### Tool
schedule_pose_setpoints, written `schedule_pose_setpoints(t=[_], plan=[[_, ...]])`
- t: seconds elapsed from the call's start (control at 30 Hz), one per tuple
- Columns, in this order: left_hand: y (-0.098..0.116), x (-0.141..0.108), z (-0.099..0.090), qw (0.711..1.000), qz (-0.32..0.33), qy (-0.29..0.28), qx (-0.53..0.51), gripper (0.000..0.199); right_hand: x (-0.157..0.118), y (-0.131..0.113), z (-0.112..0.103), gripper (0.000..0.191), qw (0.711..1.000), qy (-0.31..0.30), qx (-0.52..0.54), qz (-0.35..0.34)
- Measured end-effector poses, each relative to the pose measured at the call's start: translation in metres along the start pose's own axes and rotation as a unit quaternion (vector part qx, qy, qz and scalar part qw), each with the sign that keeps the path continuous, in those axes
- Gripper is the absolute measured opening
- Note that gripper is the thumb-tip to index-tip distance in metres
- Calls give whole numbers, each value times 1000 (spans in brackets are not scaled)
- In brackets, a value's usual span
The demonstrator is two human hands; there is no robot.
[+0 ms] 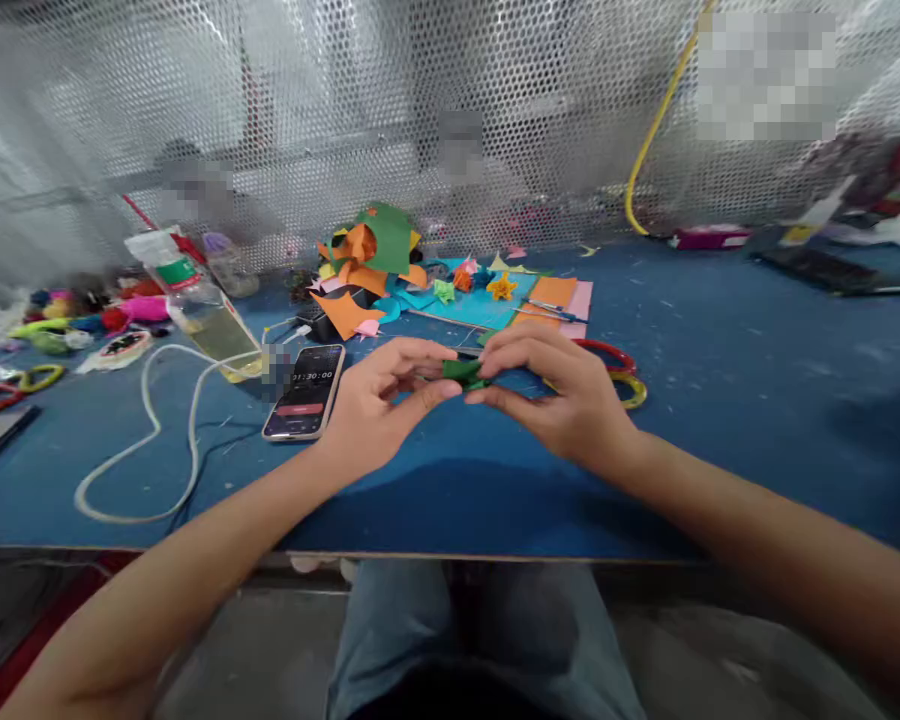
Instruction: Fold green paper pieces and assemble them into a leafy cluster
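Observation:
A small folded piece of dark green paper (463,372) is held between both hands above the blue table (450,500). My left hand (386,400) pinches its left side with thumb and fingers. On the other side, my right hand (559,385) grips the paper's right edge between thumb and fingertips. Just behind the hands lie several small paper stars, among them a yellow-orange one (502,288) and a light green one (444,291), on blue paper (480,310). Scissors with red and yellow handles (627,388) rest partly hidden behind my right hand.
At left are a phone (305,392), a white cable (148,430) and a bottle (214,320). Orange and green paper scraps (390,240) pile up behind. A pen (555,310) lies on orange paper. Perforated metal mesh (390,110) stands along the back.

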State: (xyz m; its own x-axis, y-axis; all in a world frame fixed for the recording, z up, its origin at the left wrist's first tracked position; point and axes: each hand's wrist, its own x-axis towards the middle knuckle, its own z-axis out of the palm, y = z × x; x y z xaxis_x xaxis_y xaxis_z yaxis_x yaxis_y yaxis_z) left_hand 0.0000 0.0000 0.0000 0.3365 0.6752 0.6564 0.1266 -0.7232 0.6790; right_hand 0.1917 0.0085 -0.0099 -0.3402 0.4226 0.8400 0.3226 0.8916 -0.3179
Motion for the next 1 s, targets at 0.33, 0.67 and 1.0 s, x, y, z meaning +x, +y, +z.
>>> schedule_pose_setpoints(t=[0.33, 0.67, 1.0], plan=[[-1, -3, 4, 995, 80, 10, 62, 9, -1, 0, -5, 14, 998, 7, -39, -56], [0, 2, 5, 971, 172, -34, 164, 16, -2, -1, -6, 15, 993, 10, -69, -94], [8, 2, 5, 996, 41, -49, 57, 11, -1, 0, -6, 17, 996, -9, -49, -73]])
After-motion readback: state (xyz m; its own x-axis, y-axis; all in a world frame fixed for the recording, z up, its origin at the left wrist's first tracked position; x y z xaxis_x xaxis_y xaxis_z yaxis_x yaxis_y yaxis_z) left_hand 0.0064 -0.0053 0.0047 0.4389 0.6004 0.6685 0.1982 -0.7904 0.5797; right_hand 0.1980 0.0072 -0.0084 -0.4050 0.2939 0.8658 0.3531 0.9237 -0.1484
